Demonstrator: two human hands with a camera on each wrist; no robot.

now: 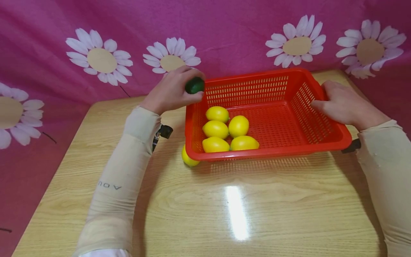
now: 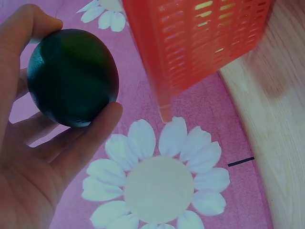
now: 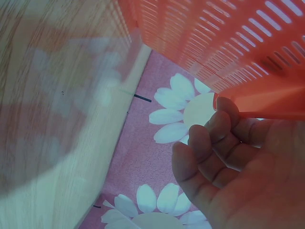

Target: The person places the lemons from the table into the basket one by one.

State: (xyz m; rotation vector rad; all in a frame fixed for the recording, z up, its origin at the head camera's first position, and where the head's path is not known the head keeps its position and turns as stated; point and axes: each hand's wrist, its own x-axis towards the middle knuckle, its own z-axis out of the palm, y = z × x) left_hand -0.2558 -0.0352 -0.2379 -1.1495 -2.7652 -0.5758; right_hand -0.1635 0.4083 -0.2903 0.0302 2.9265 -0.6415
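A dark green oval fruit sits in the fingers of my left hand, which holds it beside the left end of a red plastic basket. My right hand grips the basket's right rim, thumb inside and fingers curled beneath the edge, as the right wrist view shows. A shadow below the front rim suggests the basket is tilted or raised off the table. Several yellow lemons lie together at the basket's left side. Another lemon is outside, partly hidden under the front left corner.
The basket is above a light wooden table with a bright light reflection on it. Behind and to the left hangs a magenta cloth printed with white daisies, close to the table's far edge.
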